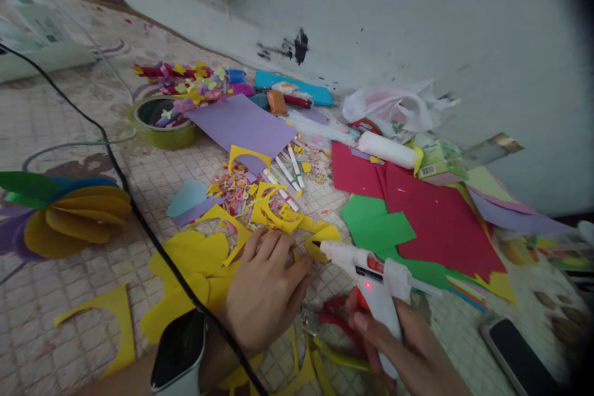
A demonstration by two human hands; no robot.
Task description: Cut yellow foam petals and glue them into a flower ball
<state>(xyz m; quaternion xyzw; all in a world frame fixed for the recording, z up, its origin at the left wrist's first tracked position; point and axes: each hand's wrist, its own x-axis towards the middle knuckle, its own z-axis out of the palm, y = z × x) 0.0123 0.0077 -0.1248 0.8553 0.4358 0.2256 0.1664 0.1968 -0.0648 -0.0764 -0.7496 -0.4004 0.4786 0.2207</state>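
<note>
My right hand [399, 346] grips a white hot glue gun [371, 278] with a small red light on its side. The nozzle points left toward a yellow paper piece [320, 240]. My left hand [266, 288] lies flat with fingers stretched out, pressing on yellow paper petals [190, 260] on the floor. A watch with a dark screen [179, 349] sits on my left wrist. A black cable [139, 216] runs diagonally across the floor and over that wrist.
Red paper sheets [436, 216], green sheets [375, 226], a purple sheet [241, 124], markers [290, 173], paper scraps, a green bowl [162, 124], a white roll [387, 150], a plastic bag [399, 105], red-handled scissors [334, 315], a phone [520, 352] and a paper flower [69, 213] lie around. A wall stands behind.
</note>
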